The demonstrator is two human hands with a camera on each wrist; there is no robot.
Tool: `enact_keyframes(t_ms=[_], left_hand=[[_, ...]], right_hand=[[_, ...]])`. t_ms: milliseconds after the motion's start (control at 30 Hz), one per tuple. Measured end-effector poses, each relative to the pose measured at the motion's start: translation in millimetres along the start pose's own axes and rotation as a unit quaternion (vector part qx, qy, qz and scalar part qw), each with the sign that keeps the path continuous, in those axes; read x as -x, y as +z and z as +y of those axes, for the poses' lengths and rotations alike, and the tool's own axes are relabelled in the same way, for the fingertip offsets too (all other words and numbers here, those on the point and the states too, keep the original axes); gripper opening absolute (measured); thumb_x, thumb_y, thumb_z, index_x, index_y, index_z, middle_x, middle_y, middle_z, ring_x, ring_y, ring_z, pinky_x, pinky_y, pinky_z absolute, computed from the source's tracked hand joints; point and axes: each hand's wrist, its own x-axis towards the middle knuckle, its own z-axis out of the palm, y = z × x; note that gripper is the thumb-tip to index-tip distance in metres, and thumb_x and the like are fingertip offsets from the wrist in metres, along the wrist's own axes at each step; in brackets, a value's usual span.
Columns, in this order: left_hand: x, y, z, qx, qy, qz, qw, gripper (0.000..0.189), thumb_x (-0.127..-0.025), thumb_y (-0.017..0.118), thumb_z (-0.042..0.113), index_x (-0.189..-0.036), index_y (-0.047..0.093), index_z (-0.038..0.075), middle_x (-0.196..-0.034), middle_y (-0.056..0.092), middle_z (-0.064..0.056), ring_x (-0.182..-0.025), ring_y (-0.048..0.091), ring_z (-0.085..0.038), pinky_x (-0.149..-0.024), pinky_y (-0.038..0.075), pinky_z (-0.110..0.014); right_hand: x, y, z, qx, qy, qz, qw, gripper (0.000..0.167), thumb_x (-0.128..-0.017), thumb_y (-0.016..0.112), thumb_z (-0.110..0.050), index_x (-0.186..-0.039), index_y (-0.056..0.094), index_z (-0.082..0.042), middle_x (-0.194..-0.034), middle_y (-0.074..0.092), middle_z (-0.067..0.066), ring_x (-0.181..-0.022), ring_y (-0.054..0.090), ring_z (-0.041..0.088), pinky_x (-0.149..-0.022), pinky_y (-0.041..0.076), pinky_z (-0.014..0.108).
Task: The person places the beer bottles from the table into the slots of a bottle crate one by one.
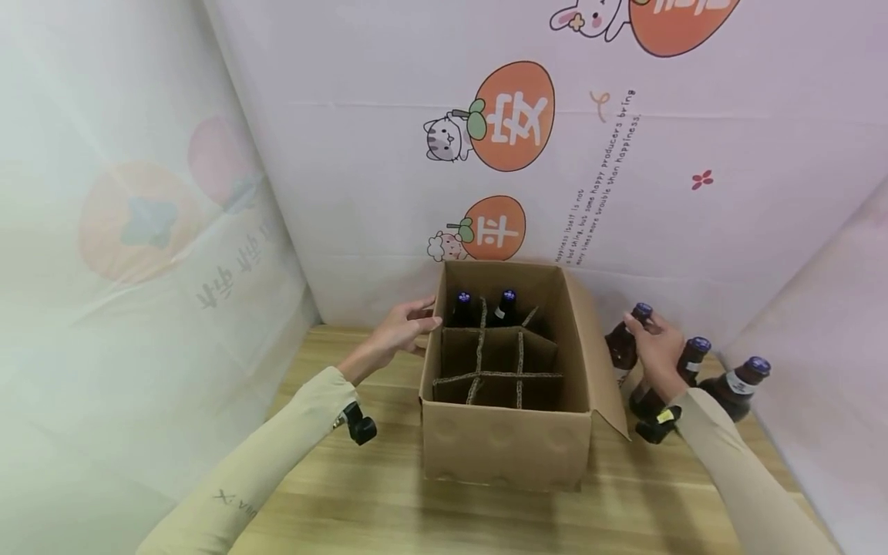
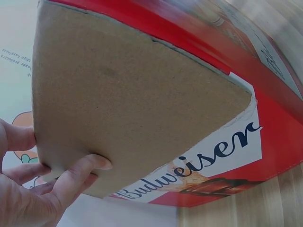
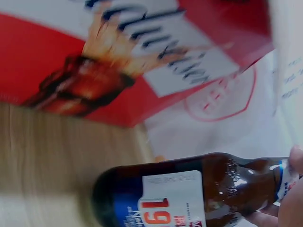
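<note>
A brown cardboard box (image 1: 506, 443) with crossed dividers (image 1: 499, 375) stands on the table. Two dark bottles with blue caps, one on the left (image 1: 462, 308) and one on the right (image 1: 506, 310), sit in its far compartments. My left hand (image 1: 394, 333) is at the box's left side, its fingers around the edge of the folded-out flap (image 2: 132, 90). To the right of the box, my right hand (image 1: 657, 348) grips a brown beer bottle (image 3: 227, 187) by its neck. That bottle is tilted, with a blue and white label on its body.
Two more blue-capped bottles, a nearer one (image 1: 742, 385) and one partly behind my right hand (image 1: 692, 362), stand on the right of the wooden table (image 1: 347, 493). The box's right flap (image 1: 602, 362) slants outward toward them. A printed white cloth (image 1: 375, 177) hangs close behind.
</note>
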Motion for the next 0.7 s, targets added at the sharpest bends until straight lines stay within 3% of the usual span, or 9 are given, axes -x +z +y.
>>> enact_keyframes(t_ms=[67,167,267,333,400,467,533,633,700], left_hand=[[0.7,0.1,-0.1,-0.003,0.0,0.0,1.0,0.067,-0.104,0.062,0.015,-0.164,0.032,0.01,-0.163,0.042,-0.02,-0.142,0.051,-0.041,-0.081,0.068,-0.042],[1.0,0.1,-0.5,-0.007,0.0,0.001,1.0,0.068,-0.104,0.062,0.016,-0.165,0.031,0.01,-0.164,0.041,-0.02,-0.142,0.05,-0.041,-0.083,0.068,-0.043],[1.2,0.7,0.7,-0.008,-0.001,0.001,1.0,0.068,-0.104,0.062,0.017,-0.165,0.031,0.01,-0.165,0.04,-0.02,-0.143,0.05,-0.041,-0.084,0.067,-0.043],[1.2,0.8,1.1,-0.007,-0.002,0.001,1.0,0.068,-0.104,0.062,0.017,-0.164,0.032,0.011,-0.164,0.04,-0.02,-0.142,0.05,-0.041,-0.085,0.067,-0.044],[0.7,0.6,0.4,-0.006,-0.002,0.0,1.0,0.068,-0.104,0.063,0.017,-0.164,0.032,0.011,-0.164,0.04,-0.02,-0.142,0.05,-0.041,-0.085,0.067,-0.044],[-0.4,0.2,-0.2,-0.006,0.0,-0.001,1.0,0.068,-0.104,0.063,0.017,-0.164,0.033,0.012,-0.164,0.04,-0.02,-0.142,0.05,-0.041,-0.085,0.067,-0.044],[-1.2,-0.2,-0.9,-0.003,0.001,-0.002,1.0,0.068,-0.104,0.063,0.017,-0.164,0.032,0.012,-0.164,0.04,-0.021,-0.142,0.05,-0.041,-0.086,0.067,-0.045],[-2.0,-0.5,-1.3,0.001,0.002,-0.003,1.0,0.068,-0.104,0.063,0.017,-0.164,0.032,0.012,-0.164,0.04,-0.021,-0.142,0.05,-0.041,-0.085,0.067,-0.045],[-1.8,-0.5,-1.7,0.002,0.0,-0.003,1.0,0.069,-0.104,0.063,0.016,-0.164,0.032,0.012,-0.164,0.04,-0.021,-0.142,0.05,-0.041,-0.085,0.067,-0.044]], right_hand=[[2.0,-7,-9,-0.002,0.014,-0.04,0.9991,0.064,-0.099,0.07,-0.039,-0.151,0.054,-0.004,-0.143,0.063,0.019,-0.112,0.067,0.014,-0.075,0.049,0.008],[2.8,-18,-22,-0.015,0.026,-0.105,0.994,0.079,-0.101,0.065,-0.045,-0.161,0.034,-0.004,-0.159,0.045,0.023,-0.143,0.051,0.035,-0.098,0.057,0.018],[1.2,-31,-36,-0.03,0.023,-0.151,0.9878,0.086,-0.102,0.063,-0.047,-0.163,0.024,0.0,-0.164,0.033,0.025,-0.149,0.042,0.039,-0.113,0.051,0.029],[-0.3,-39,-45,-0.035,0.014,-0.172,0.9844,0.086,-0.103,0.062,-0.047,-0.162,0.024,0.003,-0.164,0.032,0.026,-0.142,0.053,0.029,-0.11,0.053,0.027],[-2.5,-46,-52,-0.05,0.011,-0.188,0.9809,0.084,-0.103,0.064,-0.044,-0.161,0.028,0.004,-0.163,0.035,0.024,-0.124,0.067,0.012,-0.102,0.056,0.021],[-5.0,-53,-59,-0.046,0.002,-0.199,0.979,0.084,-0.103,0.064,-0.045,-0.16,0.029,0.005,-0.16,0.038,0.022,-0.101,0.067,-0.008,-0.096,0.057,0.017],[-6.5,-59,-66,-0.045,-0.006,-0.205,0.9776,0.083,-0.102,0.065,-0.044,-0.16,0.03,0.005,-0.158,0.043,0.018,-0.087,0.062,-0.017,-0.096,0.058,0.019],[-7.4,-65,-76,-0.054,-0.023,-0.201,0.9778,0.084,-0.102,0.068,-0.039,-0.159,0.029,0.009,-0.127,0.073,0.0,-0.081,0.062,-0.018,-0.09,0.06,0.017],[-6.3,-67,-83,-0.061,-0.037,-0.192,0.9789,0.081,-0.101,0.07,-0.035,-0.156,0.033,0.011,-0.102,0.074,-0.023,-0.079,0.063,-0.018,-0.081,0.061,0.012]])
